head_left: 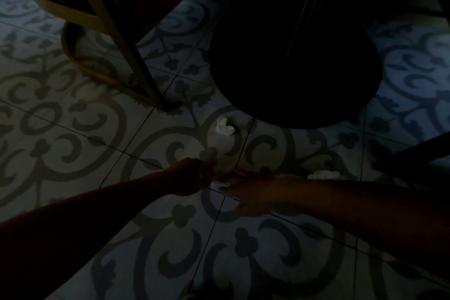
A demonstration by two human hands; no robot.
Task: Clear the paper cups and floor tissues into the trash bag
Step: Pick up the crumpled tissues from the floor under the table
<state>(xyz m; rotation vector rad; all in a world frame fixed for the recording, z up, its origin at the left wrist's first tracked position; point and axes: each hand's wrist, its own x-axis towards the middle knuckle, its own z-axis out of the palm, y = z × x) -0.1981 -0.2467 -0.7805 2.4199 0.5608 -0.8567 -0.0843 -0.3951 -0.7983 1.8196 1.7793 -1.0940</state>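
Dim patterned floor [73, 129]. Left hand [192, 175] and right hand [253, 192] meet over one tissue [219, 184]; grip unclear. Another tissue [225, 126] looks light, soft: pinch anywhere.

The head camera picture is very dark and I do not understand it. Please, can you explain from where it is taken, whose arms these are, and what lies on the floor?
There is no machine. A person wears the camera on the head, so it looks down at their own two bare hands. The left hand and right hand meet over a small white tissue on the patterned tile floor; whether it is gripped is too dark to tell. Another crumpled tissue lies farther away, a third behind the right wrist. The dark disc is a round table base; a wooden chair leg stands at left.
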